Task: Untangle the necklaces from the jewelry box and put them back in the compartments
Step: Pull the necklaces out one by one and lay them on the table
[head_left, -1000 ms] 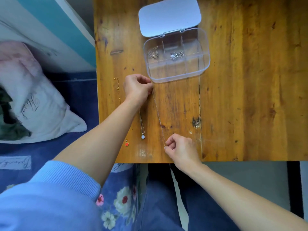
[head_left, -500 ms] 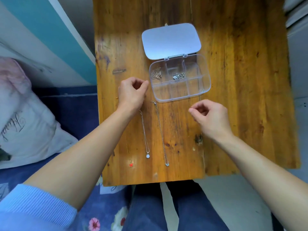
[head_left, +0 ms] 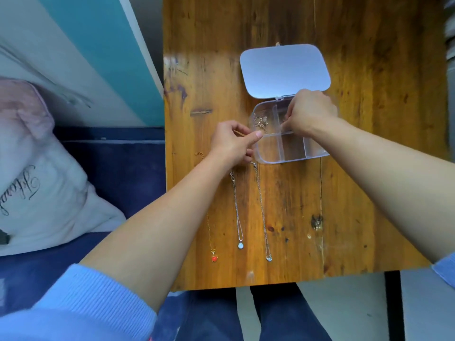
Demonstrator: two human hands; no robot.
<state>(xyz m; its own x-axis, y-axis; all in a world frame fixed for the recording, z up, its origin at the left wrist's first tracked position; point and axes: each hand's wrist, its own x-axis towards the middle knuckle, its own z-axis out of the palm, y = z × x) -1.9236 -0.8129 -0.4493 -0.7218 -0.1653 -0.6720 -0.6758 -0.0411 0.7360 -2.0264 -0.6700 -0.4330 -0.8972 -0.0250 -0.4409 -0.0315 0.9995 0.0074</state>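
Note:
The clear jewelry box [head_left: 293, 159] stands open on the wooden table, its lid [head_left: 285, 70] folded back. A tangle of chains [head_left: 261, 120] lies in its upper left compartment. My left hand [head_left: 234, 143] pinches the box's left rim with thumb and forefinger. My right hand [head_left: 310, 114] reaches into the upper middle compartment with fingertips drawn together, covering what lies there. Three necklaces lie straight, side by side, below the box: a gold one with a red pendant [head_left: 213, 258], a silver one with a white pendant [head_left: 240, 246], and a silver one with a small clear pendant [head_left: 268, 258].
The table's [head_left: 369, 193] left edge runs beside a teal and white wall panel [head_left: 103, 57]. A white pillow [head_left: 37, 180] lies on blue bedding at the left. The near table edge is just below the pendants, with my legs under it.
My right hand let go of the third necklace, which now lies on the table, and moved up into the box. My left hand shifted right to the box's rim. The view tilted up.

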